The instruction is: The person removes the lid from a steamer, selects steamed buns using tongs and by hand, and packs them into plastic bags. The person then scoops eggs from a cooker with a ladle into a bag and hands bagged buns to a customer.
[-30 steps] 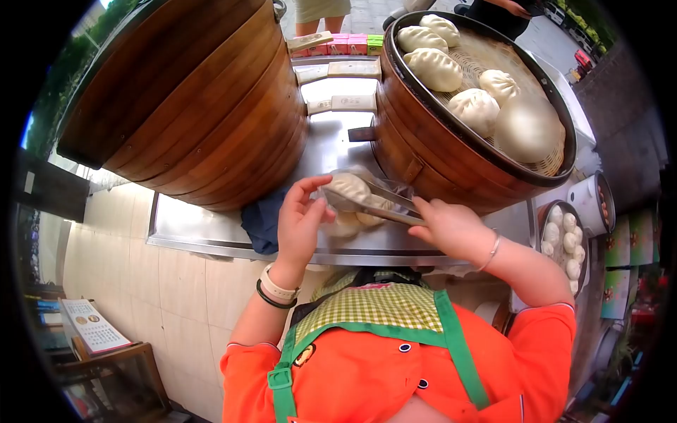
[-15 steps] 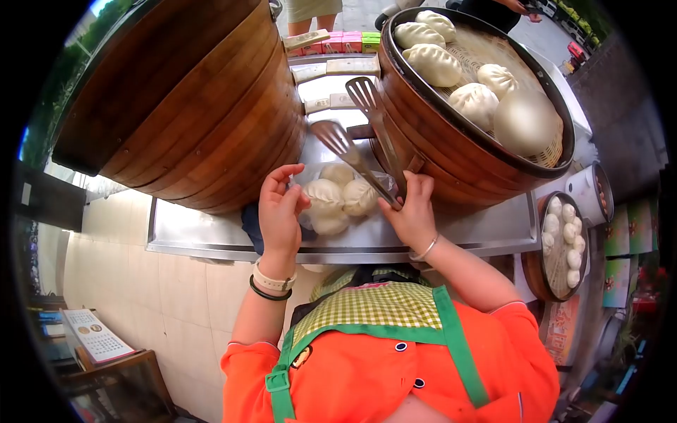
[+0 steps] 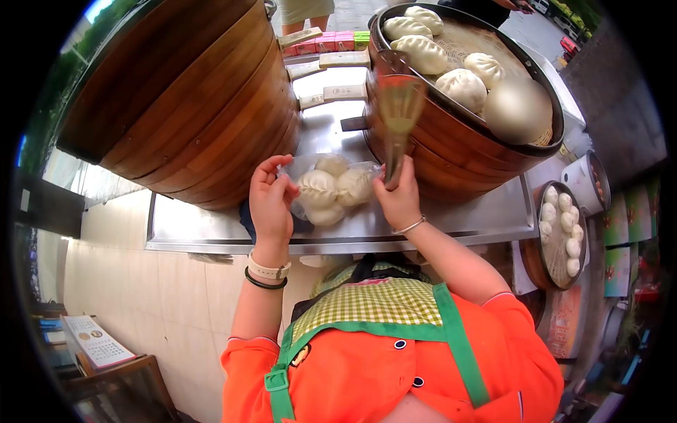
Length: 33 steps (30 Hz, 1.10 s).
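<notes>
A clear plastic bag (image 3: 300, 211) of several pleated steamed buns (image 3: 319, 187) rests on the metal counter between my hands. At its left side, my left hand (image 3: 271, 201) has its thumb and fingers bent at the bag's edge, pinching it. My right hand (image 3: 399, 201) is closed around the handles of slotted metal tongs (image 3: 400, 106), beside the bag's right edge. The tongs point up and away, their two slotted heads overlapping and blurred by motion. Whether the right fingers also grip the bag is hard to see.
Tall wooden steamers stand left (image 3: 204, 106) and right (image 3: 451, 158); the right one holds large buns on a woven mat. Labelled wooden handles (image 3: 344, 92) jut between them. A smaller steamer (image 3: 543, 257) of buns sits lower right. People stand beyond the counter (image 3: 458, 225).
The tongs have swung from leaning left to upright, and their heads have come together. My right hand has shifted slightly left and up. My left hand stays by the bag.
</notes>
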### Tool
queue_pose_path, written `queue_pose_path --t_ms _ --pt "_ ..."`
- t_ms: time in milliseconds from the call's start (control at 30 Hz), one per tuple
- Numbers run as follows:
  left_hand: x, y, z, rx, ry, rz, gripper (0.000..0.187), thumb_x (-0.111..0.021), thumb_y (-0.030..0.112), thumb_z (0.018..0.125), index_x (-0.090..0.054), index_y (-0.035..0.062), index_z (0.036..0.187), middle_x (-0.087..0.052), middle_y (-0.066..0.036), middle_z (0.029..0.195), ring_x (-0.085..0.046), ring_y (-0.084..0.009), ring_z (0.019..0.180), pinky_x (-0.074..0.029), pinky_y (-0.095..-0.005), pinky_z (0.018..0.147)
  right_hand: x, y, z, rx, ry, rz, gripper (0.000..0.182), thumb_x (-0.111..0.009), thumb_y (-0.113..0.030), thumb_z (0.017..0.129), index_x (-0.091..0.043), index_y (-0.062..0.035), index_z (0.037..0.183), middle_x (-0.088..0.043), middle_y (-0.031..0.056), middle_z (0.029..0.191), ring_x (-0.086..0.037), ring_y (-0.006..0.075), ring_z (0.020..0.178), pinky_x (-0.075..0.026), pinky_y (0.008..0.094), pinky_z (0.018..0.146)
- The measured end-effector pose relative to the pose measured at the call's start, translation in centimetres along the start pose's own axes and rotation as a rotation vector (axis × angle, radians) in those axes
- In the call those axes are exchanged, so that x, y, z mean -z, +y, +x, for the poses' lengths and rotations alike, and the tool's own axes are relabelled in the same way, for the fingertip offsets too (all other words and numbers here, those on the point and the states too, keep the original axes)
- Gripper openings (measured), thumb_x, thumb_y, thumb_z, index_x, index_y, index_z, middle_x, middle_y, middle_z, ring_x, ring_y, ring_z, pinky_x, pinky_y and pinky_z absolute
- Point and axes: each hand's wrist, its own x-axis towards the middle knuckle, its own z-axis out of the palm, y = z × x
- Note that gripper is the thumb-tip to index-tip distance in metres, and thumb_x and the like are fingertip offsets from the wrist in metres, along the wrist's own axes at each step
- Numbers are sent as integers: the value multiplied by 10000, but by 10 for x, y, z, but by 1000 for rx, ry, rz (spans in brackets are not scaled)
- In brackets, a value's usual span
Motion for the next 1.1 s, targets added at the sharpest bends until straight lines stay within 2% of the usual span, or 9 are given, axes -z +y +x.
queue_pose_path --t_ms 67,333,433,533,633,733,833,933,1100 --pt "7 2 1 -7 27 -7 255 -426 -12 827 -472 22 1075 -544 -71 1088 -483 -59 629 -434 -201 606 18 -24 5 -74 -98 94 438 -597 8 732 -390 -28 1117 -497 61 919 -529 118 813 -449 270 728" --pt "14 -2 -5 17 -54 172 262 -484 8 818 -522 25 1076 -535 -37 991 -481 -54 648 -423 -188 607 26 -35 8 -205 -315 664 471 -560 90 727 -356 -15 1139 -440 31 921 -518 112 797 -441 233 700" --pt "22 -7 2 -76 -23 287 293 -504 15 811 -515 10 1104 -524 -34 987 -485 -58 653 -425 -185 616 38 -17 4 -111 -274 360 440 -608 -25 725 -412 -18 1118 -525 81 929 -554 136 772 -456 279 690" --pt "26 -8 7 -54 66 231 280 -511 5 800 -533 1 1079 -518 -29 978 -478 -60 652 -426 -182 624 69 -9 -11 -69 -302 -90 489 -655 -130 716 -421 -6 1127 -516 160 1028 -541 297 893 -431 345 784" --pt "33 -13 13 -71 114 311 282 -512 -8 792 -535 -3 1073 -518 -29 973 -470 -64 657 -425 -187 605 113 15 -31 -79 -419 -246 563 -701 -202 693 -420 -13 1142 -497 172 1060 -512 340 946 -418 358 811" --pt "36 -19 16 -323 -34 760 302 -508 -14 789 -528 2 1091 -520 -34 975 -463 -64 658 -417 -183 574 157 35 -49 19 -566 -433 641 -731 -273 667 -417 -14 1162 -482 176 1064 -508 354 944 -422 374 815" --pt "23 -13 20 -297 -22 721 324 -500 -18 793 -519 10 1116 -523 -38 976 -468 -62 640 -406 -176 549 188 43 -53 -144 -741 -537 673 -723 -317 667 -413 -9 1179 -483 174 1032 -500 372 947 -425 394 803" --pt "23 -11 32 -119 100 409 321 -494 -20 797 -523 13 1115 -528 -38 971 -473 -61 618 -403 -174 542 186 53 -52 -34 -712 -726 667 -696 -330 684 -412 -16 1200 -488 157 1014 -503 365 926 -428 398 790" --pt "33 -9 38 -89 135 424 327 -500 -22 796 -526 24 1119 -530 -23 960 -460 -61 627 -391 -169 546 132 55 -45 137 -555 -915 673 -684 -276 687 -389 -19 1236 -491 147 1047 -500 330 927 -425 391 804"
